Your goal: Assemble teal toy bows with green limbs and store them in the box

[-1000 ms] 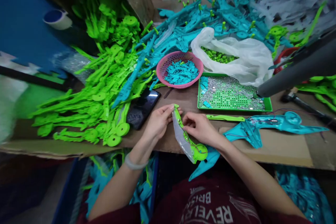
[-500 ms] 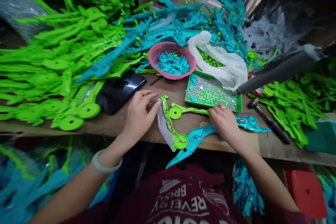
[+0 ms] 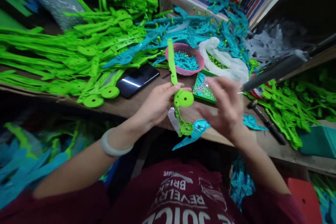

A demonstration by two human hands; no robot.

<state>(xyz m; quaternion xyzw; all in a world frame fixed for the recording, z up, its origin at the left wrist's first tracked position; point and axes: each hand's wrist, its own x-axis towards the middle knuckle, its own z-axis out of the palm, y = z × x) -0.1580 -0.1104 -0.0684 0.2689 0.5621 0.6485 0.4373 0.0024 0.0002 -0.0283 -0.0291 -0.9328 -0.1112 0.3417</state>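
Observation:
My left hand [image 3: 162, 102] grips a long green plastic part [image 3: 184, 98] with a round disc at its lower end, raised over the bench and pointing away from me. Below it lies another green plastic part [image 3: 186, 128] with a small disc and a thin wire, beside a strip of clear film [image 3: 173, 118]. A blue plastic part [image 3: 193, 135] rests under these at the bench edge, its middle hidden behind my right arm. My right hand [image 3: 228, 106] hovers, fingers apart and slightly blurred, in front of the green tray [image 3: 204, 97] of small metal pieces.
Behind stand a pink basket [image 3: 201, 63] of small blue pieces and a white plastic bag [image 3: 233, 71] of green bits. A black phone [image 3: 138, 79] lies left, near heaped green parts [image 3: 86, 50]. At right are a hammer [image 3: 267, 124] and a grey tool [image 3: 275, 70] jutting in.
The long green part has left the bench and is now in my left hand, turned upright. My right hand has let go of it and lifted. The view has shifted slightly.

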